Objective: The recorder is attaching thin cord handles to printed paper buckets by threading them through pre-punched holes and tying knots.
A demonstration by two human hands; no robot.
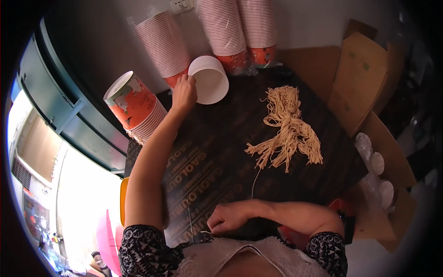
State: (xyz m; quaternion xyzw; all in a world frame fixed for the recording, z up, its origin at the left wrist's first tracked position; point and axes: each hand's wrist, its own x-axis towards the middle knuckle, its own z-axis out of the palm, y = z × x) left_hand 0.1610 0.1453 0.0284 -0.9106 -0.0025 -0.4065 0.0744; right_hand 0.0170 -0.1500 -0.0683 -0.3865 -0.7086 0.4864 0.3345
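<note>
1. Think of the view as a clock. The open cup is near 12 o'clock on the dark table. It lies tipped, mouth toward the person. More rims show behind its edge, so it may be a few cups in one.
2. The left hand, at 11 o'clock, has its fingers close together. They look to be pinching the cup's rim; I cannot see where the thumb sits.
3. The right hand, at 6 o'clock, is curled up like a fist. A string end pokes out, and the fingers seem to pinch it. The fingertips are hidden.
4. The yarn is at 3 o'clock, tied round its middle. A thin string runs down from it to the right arm.
5. What is done: the orange stack, at 10 o'clock, has stringy bits by its bottom rims, so maybe those cups are finished.
6. What is left: three wrapped stacks, from 11 to 1 o'clock, and lots of yarn. My guess is much is left.
7. Writing: pale printed letters run in slanted rows on the table. The orange cups have pictures; I cannot read words there.
</note>
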